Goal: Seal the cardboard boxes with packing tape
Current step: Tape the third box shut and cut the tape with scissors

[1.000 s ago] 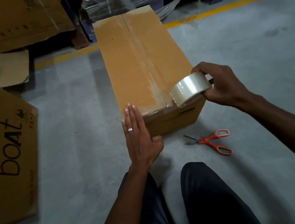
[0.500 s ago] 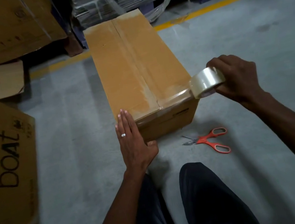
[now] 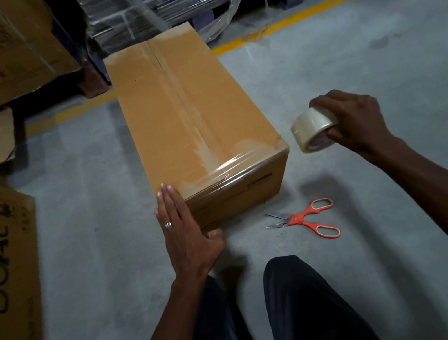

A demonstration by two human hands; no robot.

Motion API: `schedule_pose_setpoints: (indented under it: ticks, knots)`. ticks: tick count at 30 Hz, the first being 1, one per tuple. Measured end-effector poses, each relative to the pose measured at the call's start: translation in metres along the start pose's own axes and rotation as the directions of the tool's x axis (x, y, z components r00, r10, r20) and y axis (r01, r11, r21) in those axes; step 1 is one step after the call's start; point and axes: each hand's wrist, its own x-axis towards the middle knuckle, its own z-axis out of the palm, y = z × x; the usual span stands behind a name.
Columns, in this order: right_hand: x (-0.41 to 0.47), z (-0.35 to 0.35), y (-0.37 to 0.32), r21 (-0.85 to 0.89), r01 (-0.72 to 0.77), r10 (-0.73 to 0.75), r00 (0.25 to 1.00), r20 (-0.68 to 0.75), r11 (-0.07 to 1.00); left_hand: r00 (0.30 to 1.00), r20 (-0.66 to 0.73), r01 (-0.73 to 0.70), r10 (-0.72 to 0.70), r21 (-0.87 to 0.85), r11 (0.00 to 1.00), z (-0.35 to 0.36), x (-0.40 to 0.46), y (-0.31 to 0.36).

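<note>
The box point(image 3: 194, 121) lies lengthwise on the concrete floor point(image 3: 376, 61) in front of my knees. Tape already covers its long centre seam, and 1 glossy strip runs across the near top edge, folding down onto the front face.

My left hand point(image 3: 185, 229) lies flat, fingers straight and together, against the near left corner of the box to keep it from sliding. My right hand point(image 3: 354, 121) grips the tape roll point(image 3: 314, 129), fingers curled over its rim, held just off the near right corner. I cannot tell whether a strand joins the roll to the box.

Step in hand, as I judge it: finishing the cross strip at the near end. The next move calls for a cut at the right corner, so 1 hand must reach the scissors point(image 3: 306, 219), which lie on the floor to the right of the box's front face. Then the loose end needs pressing flat onto the side.
</note>
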Motion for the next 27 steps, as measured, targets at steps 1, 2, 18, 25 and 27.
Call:
schedule_pose_setpoints:
  ticks: [1, 2, 18, 25, 27]
  knots:
    - [0.0, 0.004, 0.001, 0.001, -0.003, 0.003, 1.0, 0.015, 1.0, 1.0, 0.001, -0.007, 0.007, 0.005, 1.0, 0.0, 0.0, -0.001]
    - [-0.001, 0.008, 0.002, 0.002, -0.002, 0.002, 1.0, 0.025, 1.0, 1.0, 0.0, -0.011, 0.011, 0.007, 1.0, 0.0, 0.0, -0.002]
    - [-0.035, 0.06, -0.013, 0.258, -0.252, 0.205, 0.959, 0.194, 0.933, 0.998, -0.033, -0.047, 0.049, 0.061, 0.997, -0.003, 0.0, -0.003]
    - [-0.048, 0.05, -0.154, 0.266, 0.12, -0.125, 0.992, 0.002, 0.956, 0.942, 0.023, -0.336, 0.336, 0.049, 0.94, -0.007, 0.027, 0.049]
    - [-0.051, 0.073, -0.186, 0.15, 0.276, -0.296, 0.945, 0.136, 0.949, 0.93, 0.073, -0.367, 0.36, 0.139, 0.92, 0.003, 0.03, 0.041]
